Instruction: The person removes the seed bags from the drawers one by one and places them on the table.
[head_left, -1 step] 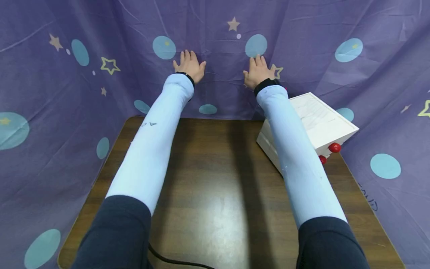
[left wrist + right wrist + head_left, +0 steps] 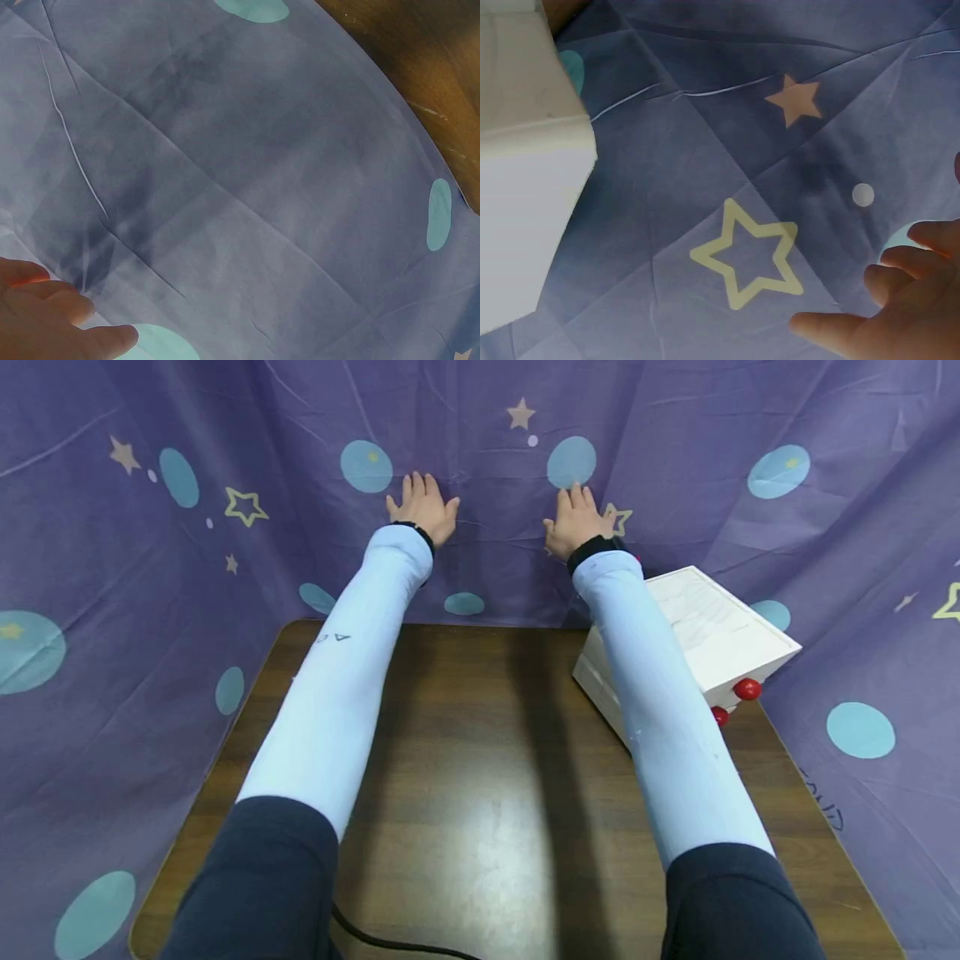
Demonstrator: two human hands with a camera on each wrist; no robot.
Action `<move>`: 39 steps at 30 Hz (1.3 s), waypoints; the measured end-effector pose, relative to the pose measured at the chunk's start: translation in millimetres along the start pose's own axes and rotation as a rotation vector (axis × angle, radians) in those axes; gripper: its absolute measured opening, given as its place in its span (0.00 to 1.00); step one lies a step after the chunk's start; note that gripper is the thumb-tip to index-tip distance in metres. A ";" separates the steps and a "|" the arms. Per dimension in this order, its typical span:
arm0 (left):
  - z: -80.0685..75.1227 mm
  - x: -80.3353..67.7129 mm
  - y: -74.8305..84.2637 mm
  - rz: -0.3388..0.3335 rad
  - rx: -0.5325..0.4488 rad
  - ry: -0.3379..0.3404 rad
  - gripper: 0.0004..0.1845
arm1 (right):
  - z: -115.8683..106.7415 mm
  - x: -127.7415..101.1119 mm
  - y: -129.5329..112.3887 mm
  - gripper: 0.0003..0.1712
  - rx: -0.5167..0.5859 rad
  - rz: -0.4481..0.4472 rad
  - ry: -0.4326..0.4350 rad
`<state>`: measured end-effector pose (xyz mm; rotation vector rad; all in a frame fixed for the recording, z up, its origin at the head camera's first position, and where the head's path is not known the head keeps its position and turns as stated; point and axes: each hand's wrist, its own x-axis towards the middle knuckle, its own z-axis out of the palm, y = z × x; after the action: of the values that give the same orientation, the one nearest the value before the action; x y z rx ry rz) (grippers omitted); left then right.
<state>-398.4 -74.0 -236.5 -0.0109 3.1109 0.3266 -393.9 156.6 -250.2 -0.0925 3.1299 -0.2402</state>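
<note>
Both arms stretch forward over the table, in pale blue sleeves with dark cuffs at the wrists. My left hand (image 2: pixel 425 510) is held up before the purple curtain (image 2: pixel 480 410), its fingers straight and spread, holding nothing. To its right, my right hand (image 2: pixel 576 522) has the same spread pose and is likewise without any object. Whether either hand touches the cloth I cannot tell. Nearest the right arm stands a white box (image 2: pixel 720 627) with red knobs (image 2: pixel 747 689). The right forearm hides part of it. In the right wrist view, the box's pale side (image 2: pixel 525 225) shows at the left.
A brown wooden table (image 2: pixel 465 760) with rounded corners lies below the arms. The patterned curtain surrounds its back and sides. A black cable (image 2: pixel 397 945) crosses the table near its front edge, partly behind the left sleeve.
</note>
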 end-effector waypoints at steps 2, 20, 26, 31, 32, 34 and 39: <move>0.0 -0.4 -0.8 0.000 0.002 -0.004 0.37 | 0.0 -1.1 -0.4 0.35 0.008 0.001 -0.010; 10.3 -15.7 7.5 0.121 -0.078 0.018 0.35 | -36.7 -27.3 114.4 0.42 0.064 0.044 -0.134; 30.3 -25.8 4.3 0.185 -0.137 0.074 0.34 | -39.7 -53.4 179.5 0.47 0.027 0.027 -0.195; 53.4 -39.6 1.9 0.258 -0.197 0.140 0.32 | -34.3 -80.3 233.0 0.55 0.041 0.069 -0.306; 57.6 -43.2 2.1 0.274 -0.213 0.149 0.31 | -32.2 -86.3 243.9 0.57 0.050 0.083 -0.334; 65.3 -50.7 2.6 0.302 -0.242 0.153 0.31 | -27.6 -97.2 263.7 0.59 0.077 0.104 -0.381; 82.9 -66.7 2.4 0.342 -0.298 0.154 0.29 | -10.7 -119.8 295.8 0.59 0.150 0.115 -0.431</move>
<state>-330.7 -54.0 -316.2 0.5195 3.1690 0.8298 -291.7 457.1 -285.1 0.0330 2.6694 -0.3926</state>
